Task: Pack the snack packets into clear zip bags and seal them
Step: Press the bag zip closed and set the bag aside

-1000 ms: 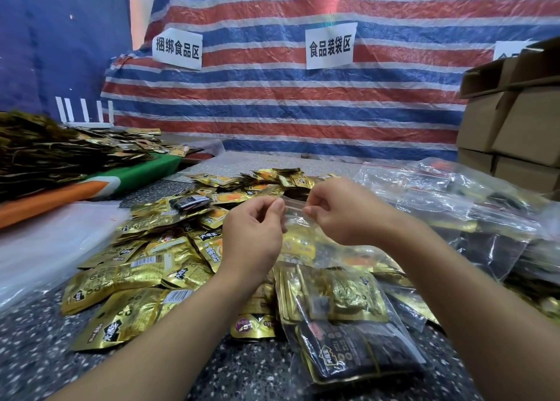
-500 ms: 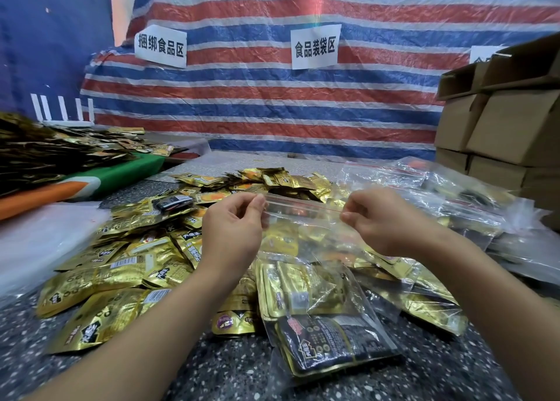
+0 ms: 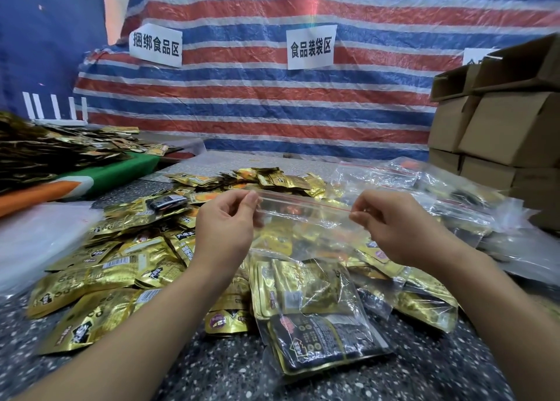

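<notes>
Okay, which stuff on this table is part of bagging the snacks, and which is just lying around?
In the job:
- clear zip bag, pinched at its top by left hand and right hand
- loose gold snack packets
- filled bags at right

Lying about:
- cardboard boxes
- paper signs on striped tarp
- green and orange cloth

head camera looks down, near the table (image 3: pixel 212 367).
</notes>
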Tool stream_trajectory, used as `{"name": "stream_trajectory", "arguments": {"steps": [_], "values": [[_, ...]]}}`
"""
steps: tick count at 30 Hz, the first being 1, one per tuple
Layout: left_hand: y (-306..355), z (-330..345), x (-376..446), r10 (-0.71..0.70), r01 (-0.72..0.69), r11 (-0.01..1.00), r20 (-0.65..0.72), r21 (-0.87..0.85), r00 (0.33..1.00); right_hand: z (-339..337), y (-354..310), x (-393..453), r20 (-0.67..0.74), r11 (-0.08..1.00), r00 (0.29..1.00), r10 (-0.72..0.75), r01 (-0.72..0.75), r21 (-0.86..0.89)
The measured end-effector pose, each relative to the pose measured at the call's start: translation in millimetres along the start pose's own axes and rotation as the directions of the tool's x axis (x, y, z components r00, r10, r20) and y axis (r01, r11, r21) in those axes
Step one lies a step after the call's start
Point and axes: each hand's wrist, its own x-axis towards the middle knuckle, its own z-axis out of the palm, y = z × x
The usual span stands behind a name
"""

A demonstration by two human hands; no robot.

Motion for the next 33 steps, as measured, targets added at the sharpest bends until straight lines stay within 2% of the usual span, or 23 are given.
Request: {"name": "stream_trajectory", "arguments": {"steps": [5,8,10,12,14,17,19,22,26,30,33], "values": [[-5,1,-1,-0.015,0.021,0.996,0.075,-0.084,0.997,7,1,-6,-0.108,0.989,0.994,-0.031,0.046,0.14],[-4,6,-5,-0.098,0.116,0.987,0.158,-0.113,0.983,12,4,-8,-0.217,0.97,0.976,0.022,0.032,0.242],[-1,9,-7,-0.193,0.213,0.975,0.243,-0.06,0.951,14,8,-9,-0.225,0.959,0.969,0.098,-0.032,0.281],[1,12,-10,-0.27,0.263,0.962,0.34,0.067,0.901,17,11,-9,-0.19,0.932,0.963,0.19,-0.116,0.344],[1,13,-14,-0.283,0.222,0.956,0.408,0.191,0.868,18,12,-10,-0.167,0.833,0.94,0.296,-0.169,0.527],[-2,12,-16,-0.291,0.222,0.951,0.385,0.213,0.876,20,8,-11,-0.073,0.544,0.918,0.39,-0.166,0.823],[-3,11,-15,-0.301,0.26,0.952,0.346,0.158,0.889,22,8,-13,-0.013,0.432,0.914,0.405,-0.179,0.884],[-3,12,-15,-0.306,0.294,0.952,0.306,0.087,0.901,27,7,-16,0.172,0.357,0.917,0.359,-0.305,0.883],[-4,12,-15,-0.306,0.315,0.949,0.242,0.001,0.921,23,8,-21,0.447,0.32,0.866,0.226,-0.499,0.805],[-3,10,-13,-0.303,0.328,0.941,0.225,-0.08,0.926,17,8,-27,0.602,0.475,0.791,0.109,-0.573,0.668],[-3,9,-12,-0.302,0.334,0.934,0.224,-0.124,0.927,21,4,-29,0.609,0.574,0.786,0.111,-0.55,0.606]]}}
